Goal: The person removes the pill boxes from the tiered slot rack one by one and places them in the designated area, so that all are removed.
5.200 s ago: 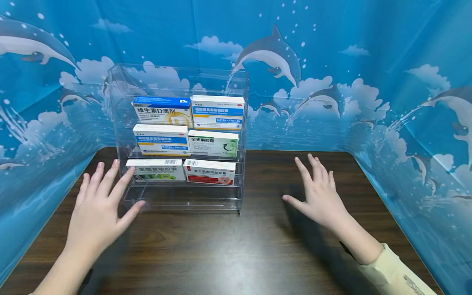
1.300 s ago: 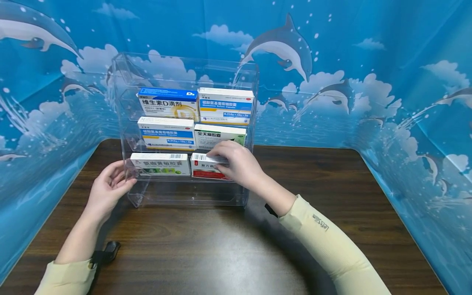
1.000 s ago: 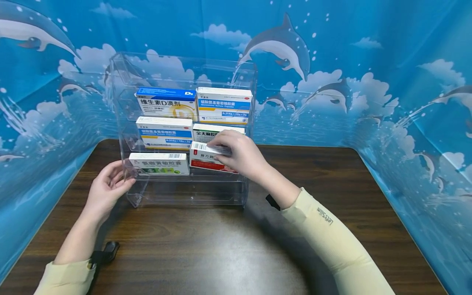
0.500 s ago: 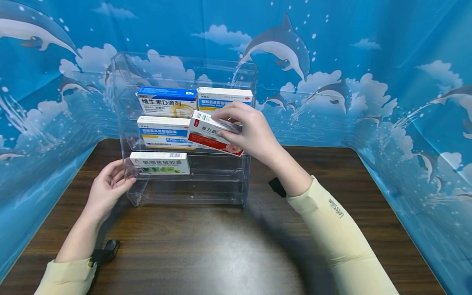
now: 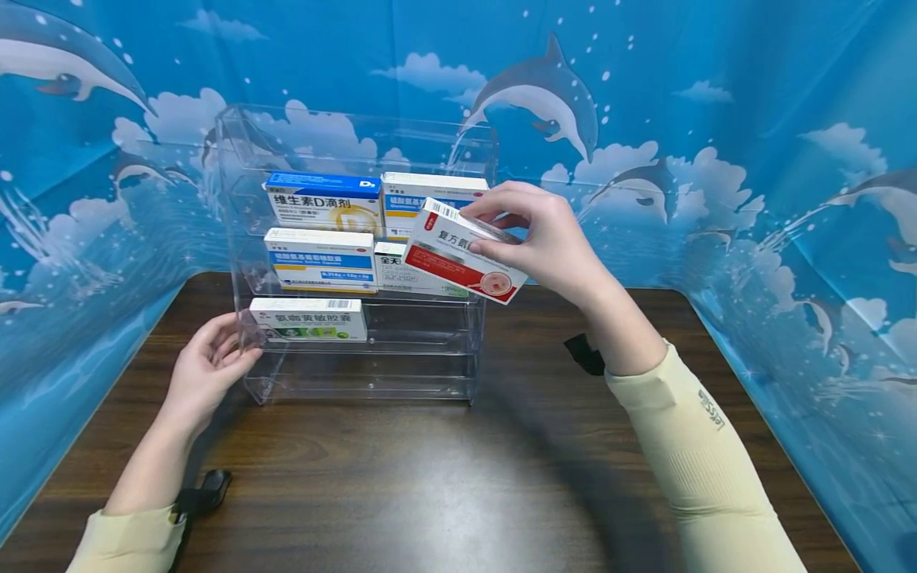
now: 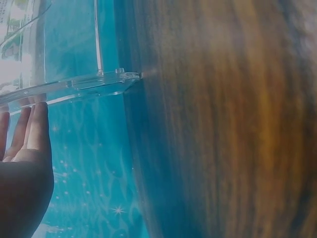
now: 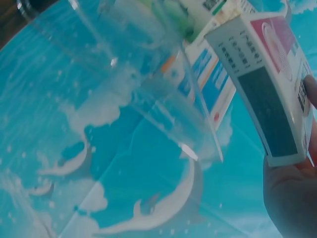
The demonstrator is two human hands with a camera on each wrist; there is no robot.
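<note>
Before the right end of the clear acrylic tiered rack, the white-and-red cardboard box hangs below-left of the right hand pinching it, long axis sloping down rightward, while the left hand grips the rack.

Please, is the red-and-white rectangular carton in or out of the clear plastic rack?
Out: the right hand holds the carton, tilted, in front of the rack.

Glossy clear plastic rack, smooth cardboard boxes, sheeny wood-grain tabletop.
</note>
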